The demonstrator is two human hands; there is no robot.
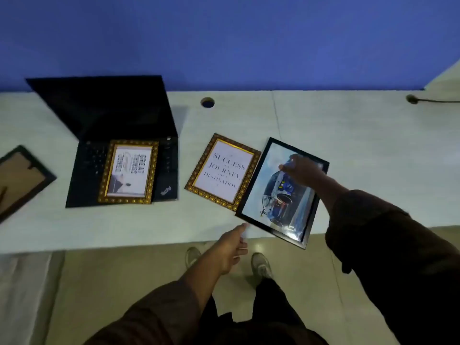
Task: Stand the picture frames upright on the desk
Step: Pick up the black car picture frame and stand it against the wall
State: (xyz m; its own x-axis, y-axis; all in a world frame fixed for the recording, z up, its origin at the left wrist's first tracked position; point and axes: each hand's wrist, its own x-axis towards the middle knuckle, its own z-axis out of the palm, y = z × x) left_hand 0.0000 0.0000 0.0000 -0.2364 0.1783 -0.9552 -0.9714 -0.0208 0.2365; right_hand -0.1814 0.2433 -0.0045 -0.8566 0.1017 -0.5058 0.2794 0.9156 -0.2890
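Observation:
A black frame with a car picture [273,202] lies flat at the desk's front edge, one corner past the edge. My right hand [302,171] hovers over its far part, fingers spread, holding nothing. My left hand [230,250] reaches toward its near left corner, fingertips close to it, open. A gold frame with "Success" text [224,171] lies flat beside it, its right edge under the black frame. Another gold frame [129,168] lies on a laptop keyboard. At the far left, a dark frame [20,178] lies face down.
An open black laptop [104,115] stands at the left of the white desk [361,145], against a blue wall. A cable hole [207,102] sits behind the frames, and a cable [433,100] runs at the far right. My shoes [260,265] stand on the tiled floor below.

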